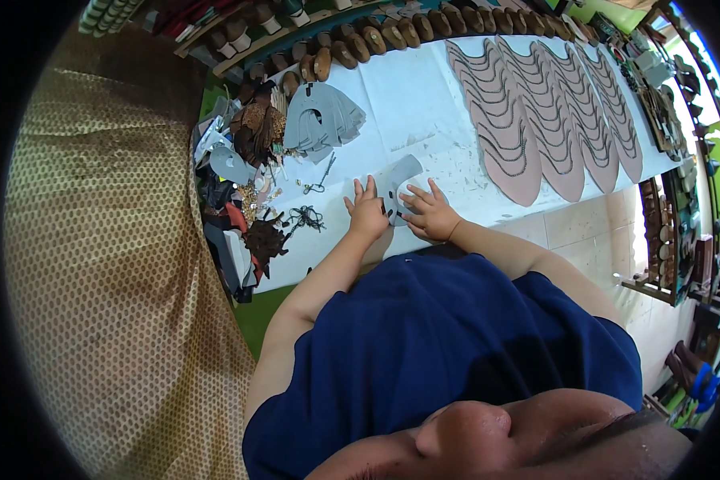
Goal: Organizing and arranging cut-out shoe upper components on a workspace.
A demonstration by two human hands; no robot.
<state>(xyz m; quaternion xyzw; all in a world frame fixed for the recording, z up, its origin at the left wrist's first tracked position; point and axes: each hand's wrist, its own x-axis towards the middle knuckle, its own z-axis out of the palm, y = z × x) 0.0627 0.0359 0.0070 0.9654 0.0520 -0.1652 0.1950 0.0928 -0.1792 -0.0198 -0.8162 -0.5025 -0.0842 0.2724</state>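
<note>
A grey curved cut piece (pixel 408 169) of sheet material lies flat on the white-covered table (pixel 412 96), close to its near edge. My left hand (pixel 367 212) rests at the piece's left side, palm down, with its fingers stretched apart. On the right side, my right hand (pixel 430 214) lies flat with its fingers spread, some of them over the piece. Small dark marks or bits show on the grey surface between the hands; their kind is too small to tell. Parts of the piece are hidden under the fingers.
Fanned grey cut pieces (pixel 328 120) lie at the far left, beside heaped scraps (pixel 256 128) and tangled dark cord (pixel 306 218). Overlapping pinkish sole-shaped pieces (pixel 514 160) with dark edges cover the right side. Brown shoe lasts (pixel 392 34) line the back. A patterned curtain (pixel 112 240) hangs left.
</note>
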